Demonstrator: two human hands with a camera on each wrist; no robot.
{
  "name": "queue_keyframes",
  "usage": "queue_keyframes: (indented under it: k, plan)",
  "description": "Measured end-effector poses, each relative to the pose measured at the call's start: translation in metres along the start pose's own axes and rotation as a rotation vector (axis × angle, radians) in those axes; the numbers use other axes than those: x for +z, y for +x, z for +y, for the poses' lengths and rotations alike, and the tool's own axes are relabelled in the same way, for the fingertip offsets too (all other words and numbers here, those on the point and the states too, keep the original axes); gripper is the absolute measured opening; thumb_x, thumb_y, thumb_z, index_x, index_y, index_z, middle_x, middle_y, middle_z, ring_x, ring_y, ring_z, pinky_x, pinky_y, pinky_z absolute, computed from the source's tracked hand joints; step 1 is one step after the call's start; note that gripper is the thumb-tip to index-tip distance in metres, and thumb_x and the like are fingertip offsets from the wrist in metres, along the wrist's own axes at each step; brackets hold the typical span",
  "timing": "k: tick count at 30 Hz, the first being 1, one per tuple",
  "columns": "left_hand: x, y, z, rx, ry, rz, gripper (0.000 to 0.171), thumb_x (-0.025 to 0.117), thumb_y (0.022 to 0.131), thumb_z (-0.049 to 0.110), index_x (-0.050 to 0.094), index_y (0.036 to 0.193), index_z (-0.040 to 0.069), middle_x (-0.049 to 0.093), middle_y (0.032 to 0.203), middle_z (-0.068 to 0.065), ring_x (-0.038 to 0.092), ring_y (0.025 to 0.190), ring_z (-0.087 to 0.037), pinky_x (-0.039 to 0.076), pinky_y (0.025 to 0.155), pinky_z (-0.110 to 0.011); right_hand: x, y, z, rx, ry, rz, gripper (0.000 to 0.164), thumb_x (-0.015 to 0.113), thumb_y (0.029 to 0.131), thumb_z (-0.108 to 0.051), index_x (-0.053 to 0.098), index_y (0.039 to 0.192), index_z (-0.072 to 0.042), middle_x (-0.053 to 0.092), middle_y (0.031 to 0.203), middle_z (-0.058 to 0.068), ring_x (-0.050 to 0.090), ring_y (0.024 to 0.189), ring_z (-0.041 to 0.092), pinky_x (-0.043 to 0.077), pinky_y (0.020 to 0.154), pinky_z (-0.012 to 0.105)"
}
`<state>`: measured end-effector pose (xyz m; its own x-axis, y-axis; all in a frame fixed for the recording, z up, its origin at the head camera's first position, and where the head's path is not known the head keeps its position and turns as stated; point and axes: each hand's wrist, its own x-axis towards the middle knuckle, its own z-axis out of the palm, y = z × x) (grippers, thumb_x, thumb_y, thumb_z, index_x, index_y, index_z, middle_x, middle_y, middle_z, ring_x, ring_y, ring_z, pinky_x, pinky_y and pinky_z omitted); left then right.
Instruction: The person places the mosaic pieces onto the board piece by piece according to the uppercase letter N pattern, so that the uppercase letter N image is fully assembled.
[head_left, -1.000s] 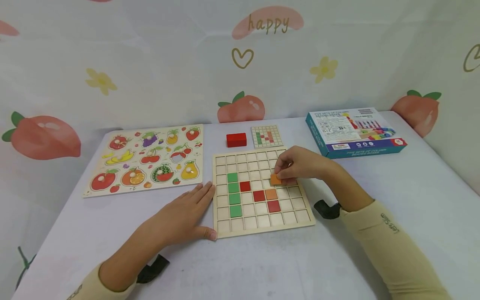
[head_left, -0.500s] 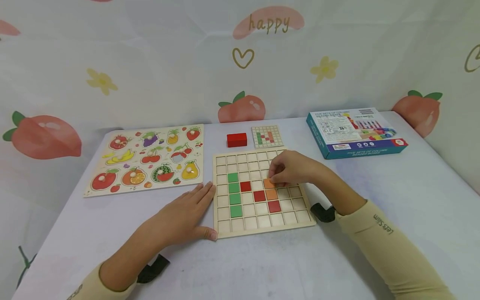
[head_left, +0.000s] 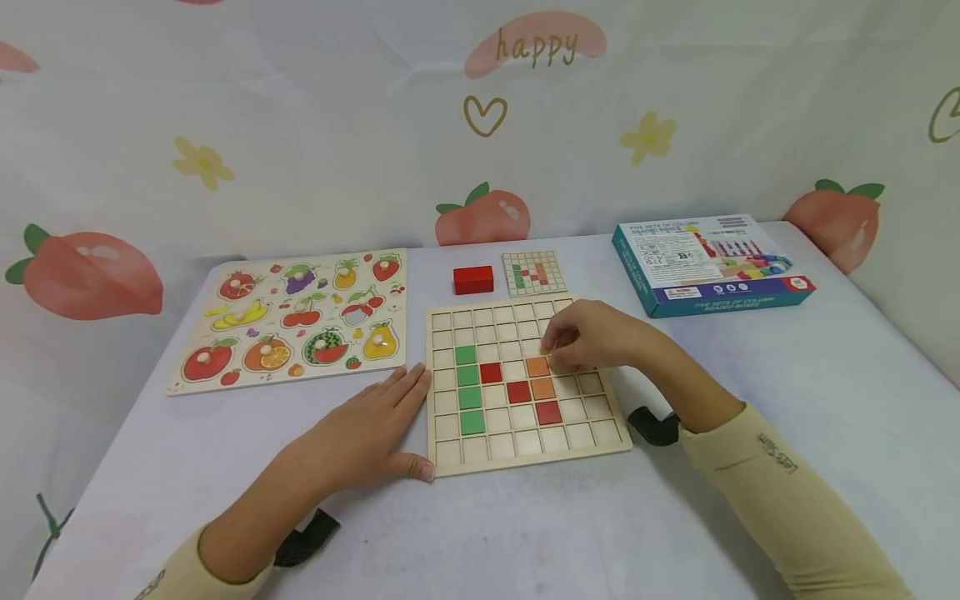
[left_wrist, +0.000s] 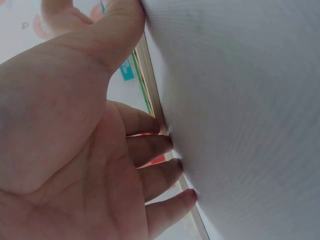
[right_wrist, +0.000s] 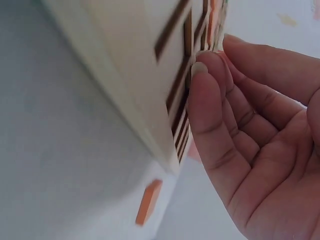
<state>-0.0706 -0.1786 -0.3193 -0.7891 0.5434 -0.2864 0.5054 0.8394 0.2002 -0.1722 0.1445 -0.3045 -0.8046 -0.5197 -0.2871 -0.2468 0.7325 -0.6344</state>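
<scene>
My left hand (head_left: 367, 429) lies with straight fingers against the left edge of a wooden grid board (head_left: 462, 451); in the left wrist view its fingertips touch that edge. Over the right part of the board is my right hand (head_left: 596, 335), its fingers loosely bent with nothing seen between them. Just left of its fingertips, an orange tile (head_left: 537, 367) sits in a cell above another orange tile (head_left: 542, 388). Red tiles (head_left: 518, 392) step diagonally nearby, and a column of green tiles (head_left: 469, 397) fills cells on the left.
Behind the board are a red block (head_left: 473, 280) and a small pattern card (head_left: 533, 273). A fruit puzzle (head_left: 292, 321) lies left, a boxed set (head_left: 708, 262) back right. In the right wrist view, an orange piece (right_wrist: 148, 202) rests on the table beside the board.
My right hand brought an orange tile down into the cell above the other orange one, let go of it and shifted slightly right. My left hand stayed in place.
</scene>
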Motion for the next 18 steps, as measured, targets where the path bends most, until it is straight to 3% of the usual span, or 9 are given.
queue_keyframes:
  k: [4,9,18]
  plan:
    - [0.0,0.0,0.0,0.005,0.001,0.0,0.116,0.064,0.079,0.073,0.022,0.158,0.0,0.02,0.164,-0.017,0.018,0.15,-0.037,0.027,0.116,-0.053,-0.01,-0.008,0.01,0.028,-0.049,0.086,0.008,0.068,0.091,-0.008,0.073,0.098,-0.007,0.065,0.087,0.005,0.058,0.082,0.023,0.051,0.068,0.032]
    - [0.0,0.0,0.0,0.01,0.002,0.001,0.115,0.064,0.079,0.073,0.023,0.158,-0.001,0.02,0.164,-0.017,0.018,0.15,-0.037,0.027,0.116,-0.053,-0.025,-0.018,0.026,0.119,-0.055,0.15,0.013,0.068,0.092,-0.011,0.072,0.103,-0.005,0.062,0.091,0.009,0.058,0.076,0.023,0.051,0.062,0.033]
    - [-0.002,0.0,0.001,0.006,-0.003,-0.001,0.115,0.066,0.079,0.07,0.023,0.158,-0.001,0.021,0.164,-0.018,0.019,0.15,-0.037,0.027,0.116,-0.054,-0.033,-0.023,0.049,0.205,-0.1,0.123,0.027,0.073,0.091,-0.016,0.07,0.117,-0.008,0.061,0.099,0.013,0.057,0.082,0.026,0.05,0.065,0.033]
